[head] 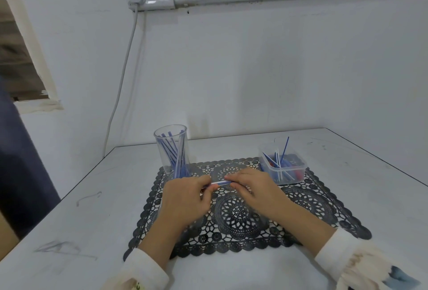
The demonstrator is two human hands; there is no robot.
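The pen (221, 182) being put together hangs level just above the black lace mat (240, 215), with the left hand (185, 199) and right hand (254, 187) each pinching one end in curled fingers. Behind the left hand, the clear cup (171, 148) holds many finished pens. The smaller plastic tub (289, 173) on the right has loose refills (284, 148) and parts in it (too jumbled to count), so the work looks well along but unfinished.

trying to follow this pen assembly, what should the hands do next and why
Likely press the left hand and right hand toward each other to close up the pen: each pinches one end, loose parts lie in the tub, and pens stand in the cup.
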